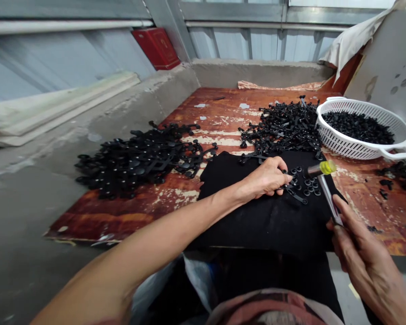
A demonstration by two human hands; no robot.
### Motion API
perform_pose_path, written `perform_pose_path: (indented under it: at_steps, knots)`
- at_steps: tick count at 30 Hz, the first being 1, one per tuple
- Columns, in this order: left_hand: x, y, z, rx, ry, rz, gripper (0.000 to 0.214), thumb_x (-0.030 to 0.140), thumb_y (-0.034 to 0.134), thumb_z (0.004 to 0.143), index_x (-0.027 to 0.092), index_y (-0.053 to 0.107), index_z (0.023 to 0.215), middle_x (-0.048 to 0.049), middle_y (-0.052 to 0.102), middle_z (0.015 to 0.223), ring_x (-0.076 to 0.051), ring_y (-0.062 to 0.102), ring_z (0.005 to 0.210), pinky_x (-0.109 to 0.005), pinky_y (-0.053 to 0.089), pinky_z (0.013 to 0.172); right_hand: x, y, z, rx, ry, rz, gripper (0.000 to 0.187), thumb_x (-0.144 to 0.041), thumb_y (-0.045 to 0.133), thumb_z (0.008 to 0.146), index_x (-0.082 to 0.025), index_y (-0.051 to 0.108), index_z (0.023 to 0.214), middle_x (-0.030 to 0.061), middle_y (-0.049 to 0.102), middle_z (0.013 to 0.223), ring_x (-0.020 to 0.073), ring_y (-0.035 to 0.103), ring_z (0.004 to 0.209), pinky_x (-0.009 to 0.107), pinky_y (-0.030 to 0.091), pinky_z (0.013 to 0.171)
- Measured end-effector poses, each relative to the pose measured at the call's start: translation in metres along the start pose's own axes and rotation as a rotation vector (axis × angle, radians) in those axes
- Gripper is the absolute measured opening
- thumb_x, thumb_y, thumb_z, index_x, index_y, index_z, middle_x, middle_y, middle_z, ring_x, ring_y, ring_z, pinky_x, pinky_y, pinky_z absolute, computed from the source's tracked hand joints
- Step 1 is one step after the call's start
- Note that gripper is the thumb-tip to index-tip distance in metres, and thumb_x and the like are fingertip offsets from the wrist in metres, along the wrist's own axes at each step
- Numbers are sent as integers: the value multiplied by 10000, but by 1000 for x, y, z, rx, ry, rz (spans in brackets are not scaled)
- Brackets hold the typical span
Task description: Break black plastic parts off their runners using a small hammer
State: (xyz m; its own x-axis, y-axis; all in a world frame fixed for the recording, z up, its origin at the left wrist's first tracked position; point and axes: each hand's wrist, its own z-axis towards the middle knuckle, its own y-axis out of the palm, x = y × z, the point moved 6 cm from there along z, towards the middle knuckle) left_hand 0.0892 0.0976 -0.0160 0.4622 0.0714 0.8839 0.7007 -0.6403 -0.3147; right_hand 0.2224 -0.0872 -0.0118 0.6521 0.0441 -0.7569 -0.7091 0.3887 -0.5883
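Note:
My left hand (268,178) rests on a black cloth pad (263,212), its fingers curled and pinching a black plastic strip of round parts (296,195) that lies there. Small loose black rings (307,183) lie just right of those fingers. My right hand (353,248) grips the metal handle of a small hammer (326,189), whose yellow-tipped head (323,168) hovers just above the rings.
A worn reddish board (223,131) carries a pile of black plastic strips (138,160) at the left and another pile (284,126) at the back. A white slotted basket (334,140) with small black parts stands at the right. A concrete ledge (128,108) and a red box (157,47) lie behind.

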Motion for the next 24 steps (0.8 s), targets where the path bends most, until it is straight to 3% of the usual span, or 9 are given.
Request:
perform_pose_path:
  at_steps: [2,4,7,9,12,15,17,20,24]
  knots:
    - [0,0,0,3,-6,30,163,155,580,848,206,433,898,65,540,561,-71,457,371,-156,223,342,-16,-4,6,14,-210,-139,562,-182,456,962,-303,362,1503,94,571,1335,221,593,1151,374,522,936]
    - [0,1,1,-9,-14,34,169,162,581,844,209,431,904,62,549,559,-68,439,361,-160,223,348,-22,-4,11,17,-314,-221,633,-124,440,953,-300,280,1540,106,552,1343,215,591,1145,350,529,917]
    - [2,1,0,-14,-17,52,155,165,573,850,203,436,913,63,537,533,-67,416,350,-164,225,356,-19,3,16,-54,-331,-315,642,-104,406,948,-256,256,1552,98,629,1006,176,651,765,288,569,653]
    - [5,0,-2,-7,-32,74,147,172,575,854,198,443,915,67,520,511,-64,394,340,-166,223,360,-17,7,17,-96,-323,-350,625,-100,392,948,-246,279,1544,80,625,928,166,640,681,273,557,576]
    - [10,-1,-7,-14,-62,94,128,184,566,868,197,449,919,66,519,504,-53,340,319,-169,191,352,-24,3,17,-31,-362,-311,636,-84,411,947,-264,277,1543,130,614,1225,209,664,985,281,581,699]
    - [15,-2,-11,-37,-68,108,106,194,550,886,197,449,920,58,532,515,-48,318,315,-174,160,345,-28,-4,17,59,-399,-316,674,-82,450,935,-275,253,1551,125,462,1466,266,532,1257,401,517,968]
    - [17,-3,-12,-28,-75,119,108,188,554,882,197,448,904,56,531,513,-44,314,315,-176,158,345,-24,-2,19,15,-388,-361,682,-83,444,932,-271,239,1555,132,483,1448,286,527,1266,449,500,993]
    - [16,-4,-12,-11,-88,126,113,176,558,872,195,447,879,56,522,504,-41,311,315,-177,156,347,-16,2,22,-81,-354,-372,653,-80,412,941,-265,259,1548,133,576,1346,268,590,1196,403,560,903]
    - [15,-2,-10,-40,-88,118,107,193,560,873,194,454,881,50,530,506,-45,321,314,-177,151,345,-21,-6,22,34,-396,-331,663,-89,447,937,-267,259,1547,133,487,1445,266,542,1254,424,495,999]
